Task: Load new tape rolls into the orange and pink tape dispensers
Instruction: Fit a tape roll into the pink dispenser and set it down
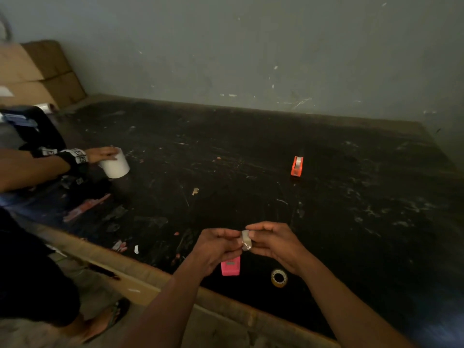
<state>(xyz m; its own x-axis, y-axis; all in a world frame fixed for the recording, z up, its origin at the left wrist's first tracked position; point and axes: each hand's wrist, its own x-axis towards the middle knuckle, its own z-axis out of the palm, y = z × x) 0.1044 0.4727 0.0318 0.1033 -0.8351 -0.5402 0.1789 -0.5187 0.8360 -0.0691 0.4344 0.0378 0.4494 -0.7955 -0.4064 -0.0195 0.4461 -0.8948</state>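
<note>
Above the near edge of the dark table (251, 159), my left hand (216, 244) and my right hand (273, 243) pinch one small clear tape roll (246, 243) between their fingertips. Directly below my hands the pink tape dispenser (230, 267) rests on the table, partly hidden by my left hand. A second, yellowish tape roll (279, 278) lies flat just right of the pink dispenser. The orange tape dispenser (297, 166) stands farther back at the middle right and has a white roll in it.
Another person at the left holds a large white roll (116, 164) on the table, and their sandalled foot (105, 320) is on the floor. Cardboard boxes (42, 74) are stacked at the far left. Paper scraps and a pink wrapper (85, 208) litter the table. A grey wall stands behind.
</note>
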